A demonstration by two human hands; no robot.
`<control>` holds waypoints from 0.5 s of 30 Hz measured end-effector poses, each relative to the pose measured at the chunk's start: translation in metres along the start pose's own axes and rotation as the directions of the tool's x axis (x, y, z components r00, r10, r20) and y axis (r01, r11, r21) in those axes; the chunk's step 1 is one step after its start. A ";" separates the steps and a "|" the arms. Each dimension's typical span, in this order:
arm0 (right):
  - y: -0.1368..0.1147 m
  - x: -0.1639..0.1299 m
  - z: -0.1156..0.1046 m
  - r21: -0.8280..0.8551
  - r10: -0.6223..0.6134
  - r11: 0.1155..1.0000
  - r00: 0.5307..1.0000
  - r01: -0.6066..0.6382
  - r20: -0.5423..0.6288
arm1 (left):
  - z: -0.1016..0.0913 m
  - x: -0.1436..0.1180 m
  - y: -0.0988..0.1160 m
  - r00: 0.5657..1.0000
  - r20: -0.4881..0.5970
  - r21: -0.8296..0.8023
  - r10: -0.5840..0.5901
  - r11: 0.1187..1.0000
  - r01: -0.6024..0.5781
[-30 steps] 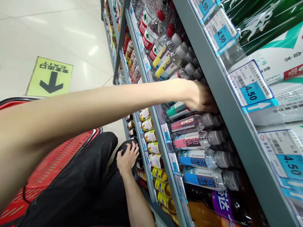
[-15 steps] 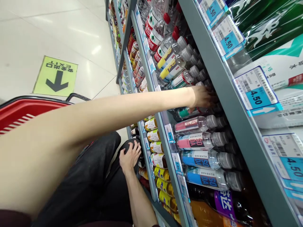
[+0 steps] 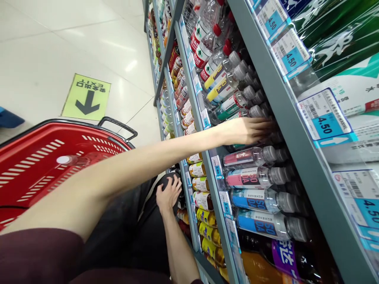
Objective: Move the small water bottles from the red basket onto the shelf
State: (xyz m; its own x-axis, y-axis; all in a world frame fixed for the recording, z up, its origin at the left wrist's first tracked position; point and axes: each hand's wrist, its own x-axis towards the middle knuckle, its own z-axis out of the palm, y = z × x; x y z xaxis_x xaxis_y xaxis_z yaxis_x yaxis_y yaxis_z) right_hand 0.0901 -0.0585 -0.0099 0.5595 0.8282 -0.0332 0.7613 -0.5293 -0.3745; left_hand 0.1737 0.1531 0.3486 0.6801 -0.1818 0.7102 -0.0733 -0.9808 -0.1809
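Note:
My left hand (image 3: 247, 130) reaches across into a grey shelf (image 3: 268, 85) of bottled drinks. Its fingers lie stretched and flat over a clear bottle with a green label (image 3: 238, 146), among grey-capped bottles; I see no grip around it. Just below are pink-labelled soda bottles (image 3: 247, 177) and blue-labelled ones (image 3: 254, 201). My right hand (image 3: 169, 193) rests spread on my knee in black trousers (image 3: 133, 221).
A red shopping basket (image 3: 44, 154) with a black handle sits on the floor at my left, a clear bottle (image 3: 77, 161) inside it. A green exit-arrow sticker (image 3: 86, 98) marks the pale tile floor. Lower shelves hold small yellow and white bottles (image 3: 204, 217). Price tags read 4.50 (image 3: 324, 120).
My left hand has gone from curled around the green-labelled bottle to lying flat with fingers stretched. The view swung left, showing more of the basket. My right hand stayed on my knee.

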 end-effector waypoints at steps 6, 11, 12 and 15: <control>0.000 -0.002 -0.002 -0.027 -0.005 1.000 1.000 0.005 0.012 | -0.001 -0.221 0.059 0.807 -0.223 -0.203 -0.547 0.836 0.510; 0.001 -0.004 -0.003 -0.078 -0.032 0.996 0.999 0.034 0.025 | -0.005 -0.412 0.153 0.229 0.112 0.011 -0.967 0.232 0.973; 0.002 -0.005 -0.004 -0.093 -0.039 0.995 0.999 0.041 0.030 | -0.009 -0.439 0.173 0.097 0.210 0.112 -0.973 0.122 0.986; 0.006 -0.011 -0.007 -0.148 -0.045 0.988 0.997 0.053 0.057 | -0.020 -0.493 0.229 -0.331 0.478 0.413 -0.813 -0.125 0.902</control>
State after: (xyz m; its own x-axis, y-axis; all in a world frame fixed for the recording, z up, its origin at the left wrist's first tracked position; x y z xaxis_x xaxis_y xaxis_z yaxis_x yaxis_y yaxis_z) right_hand 0.0906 -0.0716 -0.0053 0.5048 0.8604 -0.0692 0.8302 -0.5059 -0.2343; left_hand -0.1929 0.0166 -0.0298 0.1831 0.8918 -0.4137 0.9240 -0.0125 0.3821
